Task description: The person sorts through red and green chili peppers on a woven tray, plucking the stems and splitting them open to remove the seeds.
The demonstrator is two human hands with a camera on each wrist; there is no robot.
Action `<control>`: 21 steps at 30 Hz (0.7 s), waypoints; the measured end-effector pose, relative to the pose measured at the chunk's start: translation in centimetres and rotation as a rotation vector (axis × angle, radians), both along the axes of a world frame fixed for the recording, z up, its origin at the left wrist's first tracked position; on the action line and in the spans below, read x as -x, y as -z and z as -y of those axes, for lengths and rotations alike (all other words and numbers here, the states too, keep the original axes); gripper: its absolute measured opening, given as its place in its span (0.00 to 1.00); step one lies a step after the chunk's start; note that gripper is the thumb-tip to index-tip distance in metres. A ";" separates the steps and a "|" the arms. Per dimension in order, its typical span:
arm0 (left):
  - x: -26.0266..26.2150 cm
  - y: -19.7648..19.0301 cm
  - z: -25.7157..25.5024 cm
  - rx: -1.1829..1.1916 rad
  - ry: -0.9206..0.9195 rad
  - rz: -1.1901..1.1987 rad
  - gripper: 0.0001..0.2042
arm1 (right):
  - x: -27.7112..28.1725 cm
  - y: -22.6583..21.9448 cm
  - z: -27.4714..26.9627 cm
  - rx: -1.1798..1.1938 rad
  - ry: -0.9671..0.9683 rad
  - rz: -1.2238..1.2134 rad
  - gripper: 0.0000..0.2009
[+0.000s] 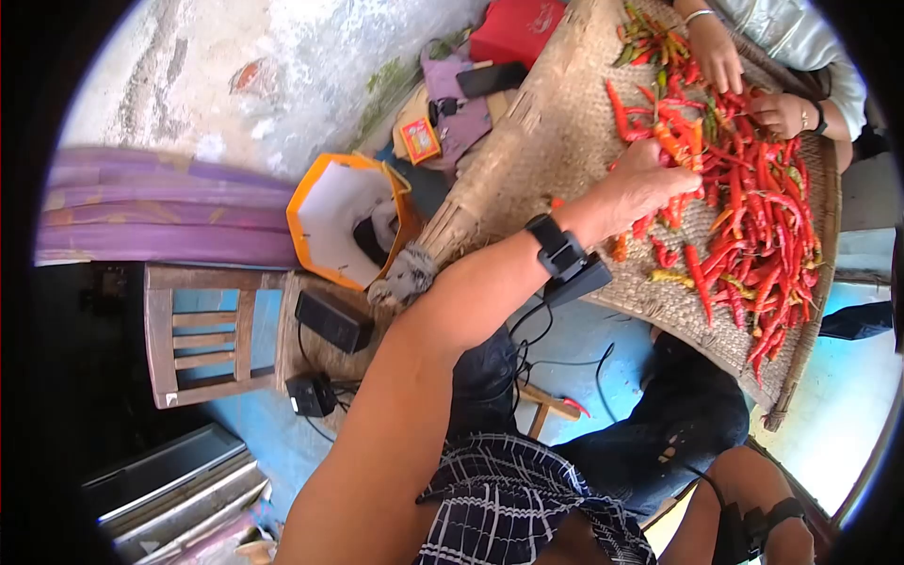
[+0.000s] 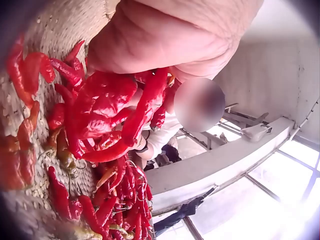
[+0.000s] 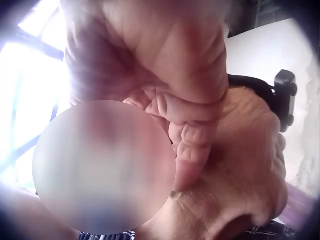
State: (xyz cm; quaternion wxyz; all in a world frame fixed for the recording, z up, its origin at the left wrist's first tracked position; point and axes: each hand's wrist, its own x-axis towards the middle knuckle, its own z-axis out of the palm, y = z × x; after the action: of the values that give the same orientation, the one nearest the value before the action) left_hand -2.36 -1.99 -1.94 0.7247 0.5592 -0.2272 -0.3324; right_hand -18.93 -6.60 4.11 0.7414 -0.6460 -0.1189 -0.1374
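Long red chili peppers lie heaped on a woven mat, some orange or greenish. My left hand reaches over the near side of the heap. In the left wrist view its fingers curl down around several shiny red chili peppers, and its fingertips are hidden. In the right wrist view my right hand has loosely curled fingers with nothing visible in them, in front of a bare arm. Across the mat, another person's left hand and right hand are at the heap's far edge.
A yellow-rimmed container with a white inside stands left of the mat, near a wooden chair. Black cables run below the mat's edge. A red bag and a small orange box lie by the wall.
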 end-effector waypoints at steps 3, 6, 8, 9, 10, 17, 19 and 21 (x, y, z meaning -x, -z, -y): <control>0.0 -0.3 -0.8 -0.030 0.017 0.084 0.07 | 0.6 1.0 -0.9 -0.075 -0.021 -0.003 0.06; -0.3 0.6 -0.6 0.016 0.032 0.124 0.09 | 1.7 1.4 -1.0 -0.115 -0.002 -0.010 0.06; 0.2 0.7 -0.8 0.036 0.054 0.133 0.11 | 2.6 1.1 -0.7 -0.115 0.010 -0.022 0.06; 0.4 0.5 -1.0 0.041 0.050 0.116 0.11 | 3.1 0.9 -0.5 -0.113 0.017 -0.026 0.06; 0.3 0.3 -1.2 0.000 0.058 0.132 0.11 | 3.4 0.7 -0.4 -0.113 0.026 -0.023 0.06; 0.3 1.2 -0.5 0.024 0.019 0.098 0.09 | 3.8 -1.2 -0.2 -0.095 0.063 0.074 0.06; 0.4 0.7 -0.7 -0.036 0.010 0.103 0.09 | 3.4 -1.6 -0.4 -0.099 0.063 0.115 0.06; 0.5 0.6 -0.7 -0.015 -0.036 0.058 0.08 | 2.9 -1.7 -0.9 -0.124 0.064 0.152 0.06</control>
State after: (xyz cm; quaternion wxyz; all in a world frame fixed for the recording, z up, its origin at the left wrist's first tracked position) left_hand -2.89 -1.32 -2.50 0.7196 0.5778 -0.2355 -0.3047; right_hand -21.86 -5.73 5.83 0.7639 -0.5903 -0.1452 -0.2166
